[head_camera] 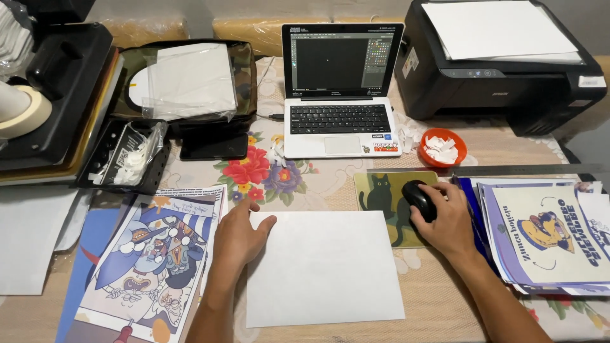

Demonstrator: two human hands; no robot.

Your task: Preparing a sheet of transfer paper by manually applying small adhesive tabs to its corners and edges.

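A blank white sheet [324, 267] is laid flat on the tabletop [438, 305], right in front of the person. The left hand [238, 238] is spread open and is pressed flat on the left edge of that sheet, with the fingers pointed up and to the right. The right hand [448, 222] is curled around a black mouse [420, 199], and the mouse is gripped from the top. The mouse is set on a mouse pad [381, 203] with a black cat painted on it, just beside the top right corner of the sheet. Behind the sheet, a small white laptop [342, 89] is opened, and its screen is lit dark. A black printer [502, 63] with white paper on top is seen to the right of the laptop. A little orange bowl [442, 147] full of white scraps is placed between the laptop and the printer, near the mouse pad. A cartoon poster [149, 260] is laid to the left of the left hand. A pile of printed pictures [546, 238] is stacked to the right of the right hand. A roll of tape [22, 111] is seen far left.
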